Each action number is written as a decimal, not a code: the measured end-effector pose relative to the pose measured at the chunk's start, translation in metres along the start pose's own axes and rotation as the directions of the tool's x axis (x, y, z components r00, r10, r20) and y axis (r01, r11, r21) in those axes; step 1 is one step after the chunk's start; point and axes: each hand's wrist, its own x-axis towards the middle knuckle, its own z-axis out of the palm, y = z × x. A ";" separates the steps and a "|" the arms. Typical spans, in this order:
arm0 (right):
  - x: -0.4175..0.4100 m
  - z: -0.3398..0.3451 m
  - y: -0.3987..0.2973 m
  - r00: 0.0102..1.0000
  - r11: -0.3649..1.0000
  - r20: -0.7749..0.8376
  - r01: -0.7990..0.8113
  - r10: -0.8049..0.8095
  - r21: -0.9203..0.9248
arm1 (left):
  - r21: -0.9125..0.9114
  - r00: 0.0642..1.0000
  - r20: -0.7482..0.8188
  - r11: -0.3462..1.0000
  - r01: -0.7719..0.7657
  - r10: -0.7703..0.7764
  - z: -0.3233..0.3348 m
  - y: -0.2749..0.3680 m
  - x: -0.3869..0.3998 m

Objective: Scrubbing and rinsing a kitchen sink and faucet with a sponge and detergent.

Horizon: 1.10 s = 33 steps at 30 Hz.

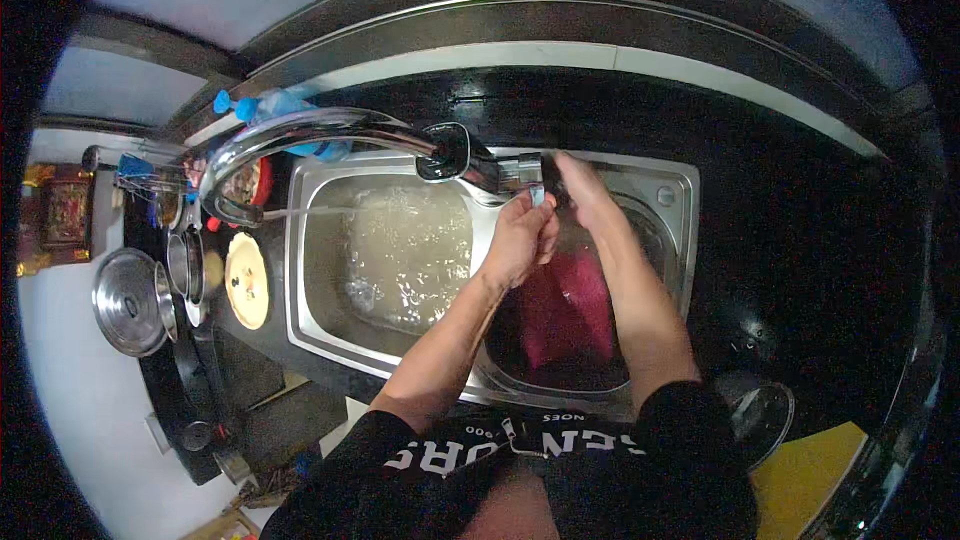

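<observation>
My left hand (pixel 523 238) is closed around a small pale-blue item (pixel 537 197), beside the base of a chrome faucet (pixel 322 124). Close to the faucet's lever end, my right hand (pixel 581 184) is blurred; a dark thing lies between the two hands, and whether the right one grips it is unclear. Water runs from the spout into the left basin of a steel double sink (pixel 295 292), where cloudy, bubbly water stands. Below my hands, a dark red cloth or sheet-like thing (pixel 574 307) lies in the right basin.
Blue-capped plastic bottles (pixel 281 105) stand behind the sink's left corner. Left of the sink are a pale yellow oval dish (pixel 247 281), steel pans (pixel 186 262) and a round metal lid (pixel 131 302). A glass lid or bowl (pixel 765 420) and a yellow board (pixel 806 476) lie at the lower right.
</observation>
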 end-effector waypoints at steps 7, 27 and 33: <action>-0.046 -0.015 0.087 0.863 0.389 -0.102 0.115 -0.494 -0.914 | 0.435 0.994 0.000 0.895 0.101 -0.113 -0.020 0.012 -0.030; -0.059 0.114 -0.052 0.584 0.604 -0.220 0.796 -0.781 -0.034 | 0.940 0.183 -0.118 0.169 -0.297 0.976 -0.028 0.050 0.016; 0.025 0.069 -0.043 0.833 0.850 0.176 0.502 -0.525 0.158 | 0.027 0.657 -0.450 0.745 -0.666 0.604 -0.040 0.019 0.048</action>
